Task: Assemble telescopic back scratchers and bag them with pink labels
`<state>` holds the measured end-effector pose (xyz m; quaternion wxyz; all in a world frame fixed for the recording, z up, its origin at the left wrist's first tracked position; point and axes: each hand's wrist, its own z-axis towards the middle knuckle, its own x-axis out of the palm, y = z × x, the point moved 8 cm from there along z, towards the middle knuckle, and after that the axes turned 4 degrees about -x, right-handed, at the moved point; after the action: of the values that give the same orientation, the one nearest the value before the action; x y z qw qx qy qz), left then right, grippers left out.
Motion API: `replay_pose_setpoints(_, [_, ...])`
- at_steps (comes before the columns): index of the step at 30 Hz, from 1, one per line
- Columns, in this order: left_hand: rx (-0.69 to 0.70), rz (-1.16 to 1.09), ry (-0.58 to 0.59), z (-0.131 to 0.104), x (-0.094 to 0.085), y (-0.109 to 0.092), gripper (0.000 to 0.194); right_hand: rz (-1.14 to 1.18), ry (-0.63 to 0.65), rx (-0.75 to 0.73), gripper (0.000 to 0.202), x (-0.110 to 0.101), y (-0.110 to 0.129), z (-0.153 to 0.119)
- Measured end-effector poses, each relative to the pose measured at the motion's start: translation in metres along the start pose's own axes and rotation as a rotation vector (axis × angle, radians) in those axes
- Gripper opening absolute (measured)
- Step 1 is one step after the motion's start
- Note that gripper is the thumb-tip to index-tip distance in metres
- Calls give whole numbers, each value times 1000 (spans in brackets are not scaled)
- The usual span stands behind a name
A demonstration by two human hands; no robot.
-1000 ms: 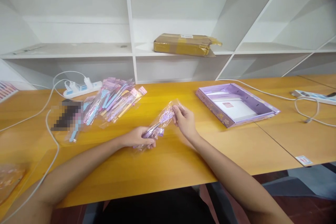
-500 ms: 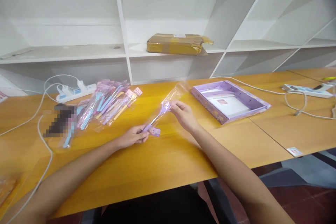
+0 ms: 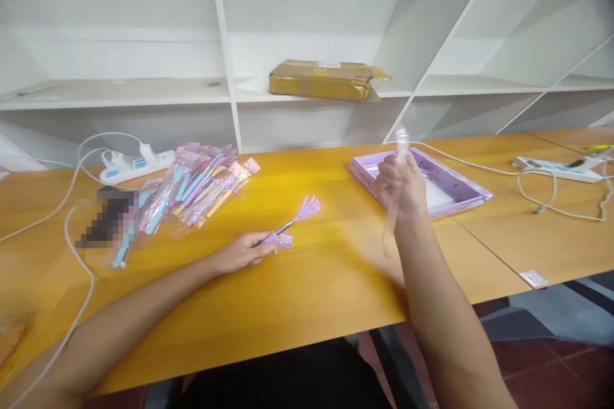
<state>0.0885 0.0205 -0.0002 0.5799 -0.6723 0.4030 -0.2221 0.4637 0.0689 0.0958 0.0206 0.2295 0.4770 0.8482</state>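
A purple hand-shaped scratcher (image 3: pixel 307 207) with a metal rod points up and right over the table. My left hand (image 3: pixel 249 250) is wrapped round its handle, and a small printed tag (image 3: pixel 284 241) hangs beside the fingers. My right hand (image 3: pixel 401 184), raised and blurred, is closed on a clear plastic sleeve (image 3: pixel 392 220) whose ends stick out above and below the fist. Behind that hand lies the open purple box (image 3: pixel 460 188), partly hidden. Several wrapped scratchers (image 3: pixel 192 185) in blue, purple and yellow are piled at the left.
A white power strip (image 3: pixel 137 167) with plugs and cables lies behind the pile at the left. Another strip (image 3: pixel 559 168) with a looped cable is at the right. A taped cardboard parcel (image 3: pixel 321 80) rests on the shelf. A small card (image 3: pixel 533 278) lies near the front edge.
The clear sleeve has come off the purple scratcher. My right hand has moved right and up with it, in front of the box, while my left hand has stayed nearly in place.
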Motion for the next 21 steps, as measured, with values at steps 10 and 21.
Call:
replay_pose_setpoints(10, [34, -134, 28, 4, 1, 6, 43, -1646, 348, -51, 39, 19, -59, -21])
replay_pose_setpoints(21, [42, -226, -5, 7, -2, 10, 47, -1677, 731, 97, 35, 23, -103, -49])
